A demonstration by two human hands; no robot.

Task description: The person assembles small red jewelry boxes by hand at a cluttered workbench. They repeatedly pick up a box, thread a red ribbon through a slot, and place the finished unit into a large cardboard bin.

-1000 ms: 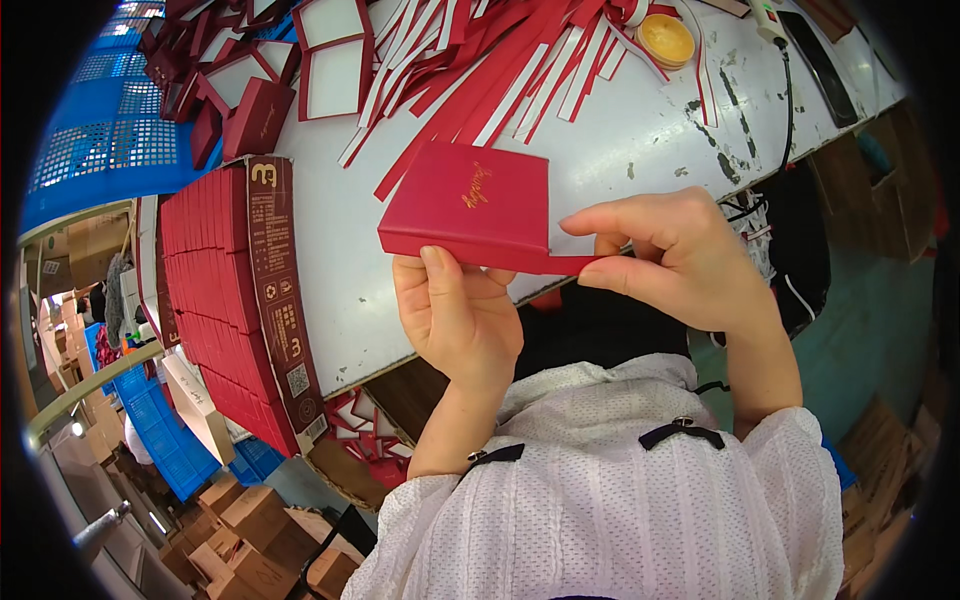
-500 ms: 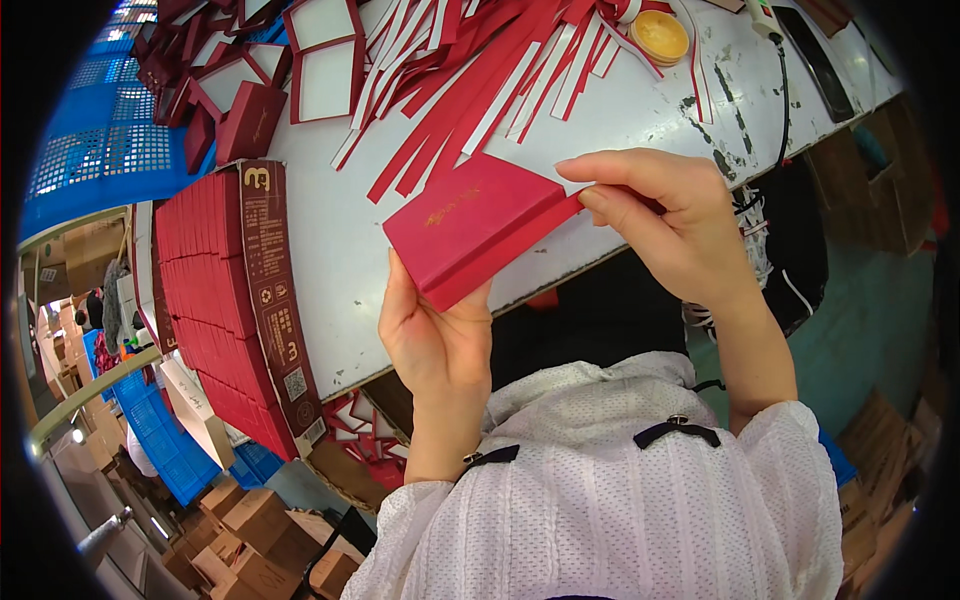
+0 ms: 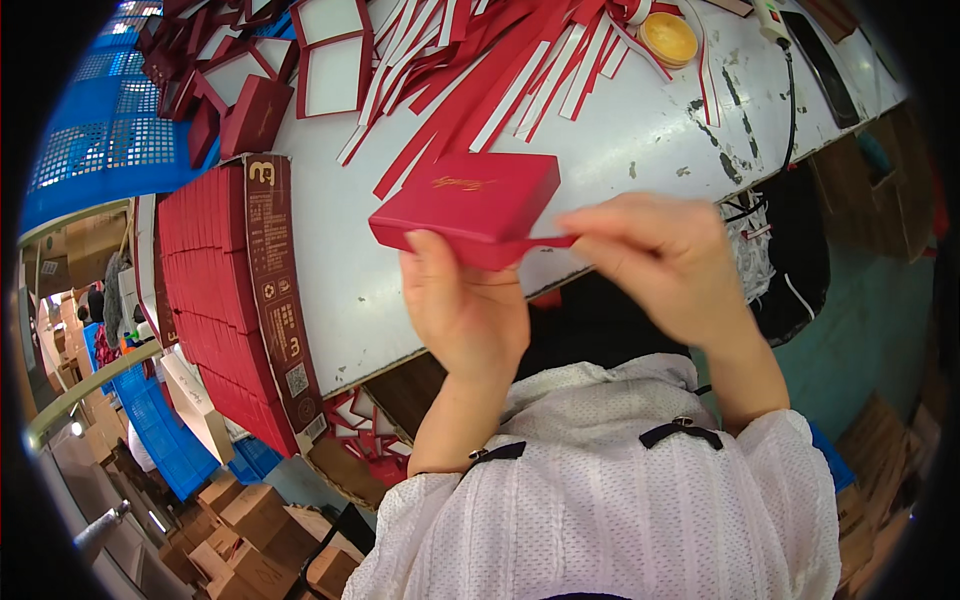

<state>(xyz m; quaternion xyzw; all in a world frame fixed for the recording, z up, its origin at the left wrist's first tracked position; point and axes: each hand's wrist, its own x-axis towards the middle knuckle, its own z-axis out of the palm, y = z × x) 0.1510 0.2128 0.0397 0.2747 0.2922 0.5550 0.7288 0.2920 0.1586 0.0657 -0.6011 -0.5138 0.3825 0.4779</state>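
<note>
A shut red gift box [image 3: 465, 195] with gold lettering on its lid is held over the near edge of the white table [image 3: 345, 290]. My left hand [image 3: 465, 310] grips it from below, its thumb against the near side. From the box's near right corner a narrow red strip [image 3: 548, 242] stretches to my right hand [image 3: 665, 260], which is somewhat blurred. Thumb and fingers of that hand pinch the strip's free end. Beyond the box fan out several loose red and white strips [image 3: 500, 95].
A carton [image 3: 275, 290] packed with rows of red boxes stands at the left. Open red boxes [image 3: 330, 75] lie at the far left by a blue perforated crate [image 3: 90, 150]. A yellow round tub [image 3: 668, 40], a black cable [image 3: 789, 100] and a flat black device [image 3: 820, 70] are far right.
The box has turned, bringing its long near side more level and toward me. My right hand has moved down with the strip; my left hand has shifted slightly right, its thumb now on the near side.
</note>
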